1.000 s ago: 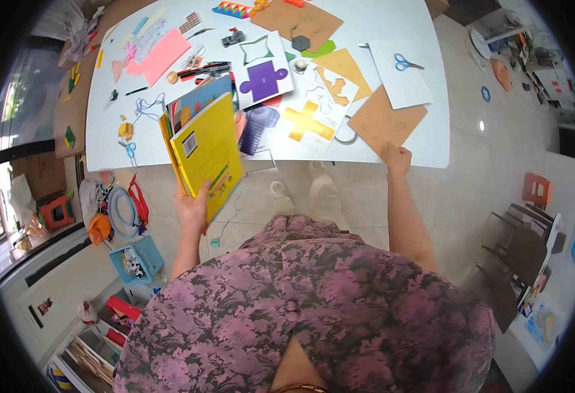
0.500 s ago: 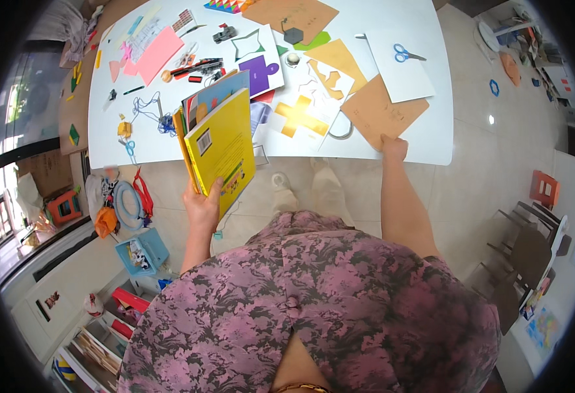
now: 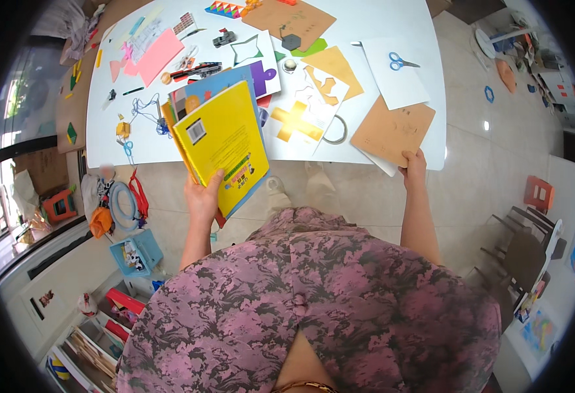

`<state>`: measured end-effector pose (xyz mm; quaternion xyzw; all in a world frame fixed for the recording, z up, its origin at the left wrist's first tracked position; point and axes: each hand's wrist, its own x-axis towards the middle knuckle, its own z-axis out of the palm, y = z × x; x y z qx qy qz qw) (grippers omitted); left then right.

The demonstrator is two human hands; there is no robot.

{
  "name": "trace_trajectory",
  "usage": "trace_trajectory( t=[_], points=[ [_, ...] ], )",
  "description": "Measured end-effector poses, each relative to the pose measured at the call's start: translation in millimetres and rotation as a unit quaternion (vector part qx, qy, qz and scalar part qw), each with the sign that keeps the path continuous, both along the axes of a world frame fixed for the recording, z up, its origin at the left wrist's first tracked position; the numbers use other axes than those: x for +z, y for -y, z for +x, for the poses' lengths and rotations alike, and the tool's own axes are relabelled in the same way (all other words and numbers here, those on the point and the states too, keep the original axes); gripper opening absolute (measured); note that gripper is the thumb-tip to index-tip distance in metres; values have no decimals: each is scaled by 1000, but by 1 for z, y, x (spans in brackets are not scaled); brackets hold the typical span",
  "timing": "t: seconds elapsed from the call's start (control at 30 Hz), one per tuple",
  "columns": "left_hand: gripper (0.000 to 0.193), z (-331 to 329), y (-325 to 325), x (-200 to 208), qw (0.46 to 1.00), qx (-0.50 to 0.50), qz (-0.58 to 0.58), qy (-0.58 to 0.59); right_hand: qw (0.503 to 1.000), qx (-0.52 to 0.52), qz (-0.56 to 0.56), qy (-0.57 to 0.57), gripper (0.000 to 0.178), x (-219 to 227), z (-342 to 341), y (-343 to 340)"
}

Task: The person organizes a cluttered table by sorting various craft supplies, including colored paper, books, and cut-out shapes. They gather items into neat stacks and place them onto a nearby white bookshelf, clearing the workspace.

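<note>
A stack of thin books, a yellow one [image 3: 225, 147] in front with blue and orange covers behind it, is gripped at its lower left corner by my left hand [image 3: 202, 198]. My left thumb presses on the yellow cover. At the table's right front edge, my right hand [image 3: 414, 168] pinches the near corner of a brown card sheet [image 3: 392, 131]. A white corner [image 3: 380, 164] sticks out from under that sheet. Beyond it lies a white sheet [image 3: 395, 78] with blue-handled scissors [image 3: 402, 62] on top. A gold cross shape [image 3: 297, 122] rests left of the brown sheet.
The white table [image 3: 340, 16] carries pink paper [image 3: 153, 56], tangled blue string [image 3: 145, 108], a tape ring [image 3: 344, 131] and a second brown sheet [image 3: 291, 19]. A blue basket [image 3: 145, 254] stands on the floor at left; chairs [image 3: 520, 262] stand at right.
My right hand and the brown card sheet have moved right and toward me, uncovering a white corner beneath. The books in my left hand have tilted, and their covers have fanned apart slightly.
</note>
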<state>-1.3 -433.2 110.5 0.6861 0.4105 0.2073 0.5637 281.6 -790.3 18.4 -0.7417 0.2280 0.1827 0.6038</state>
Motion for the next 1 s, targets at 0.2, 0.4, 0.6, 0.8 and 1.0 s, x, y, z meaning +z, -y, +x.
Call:
trace_trajectory(
  t=[0.2,0.4,0.6,0.8,1.0],
  points=[
    [35,6,-1,1,992,33,-92,75,992,-32,-109,-58,30,-63,-3,41],
    [36,-1,-2,-1,987,52,-125,85,968,-69,-206,-126,46,-99,-11,51],
    [34,-5,-3,-3,991,56,-110,52,975,9,-200,-95,38,-123,-10,69],
    [34,-6,-3,-3,989,35,-122,75,985,-70,98,-122,26,-73,-26,55],
    [34,-5,-5,-7,988,32,-106,106,998,-43,31,-44,30,-47,-32,65]
  ],
)
